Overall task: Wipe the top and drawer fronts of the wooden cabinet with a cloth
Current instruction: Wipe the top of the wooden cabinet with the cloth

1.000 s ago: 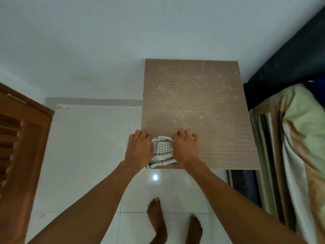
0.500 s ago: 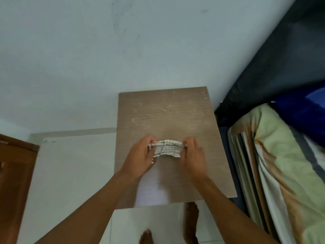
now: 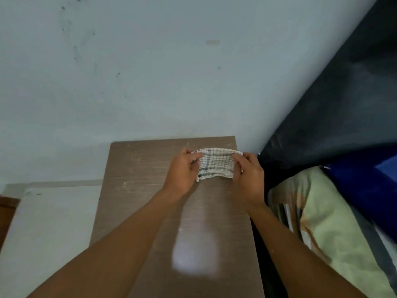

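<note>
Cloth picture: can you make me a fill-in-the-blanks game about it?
The left hand and right hand both pinch the cloth, so ____ hands hold it. The cabinet is ____ in colour. The bedding lies on the cabinet's ____ side.
Missing words: two; brown; right.

Both forearms stretching forward toward 12 o'clock, converging slightly. Left hand [image 3: 182,172] pinching cloth [image 3: 216,164] at its 9 o'clock edge, fingers curling. Right hand [image 3: 249,176] pinching its 3 o'clock edge, knuckles facing up.
</note>
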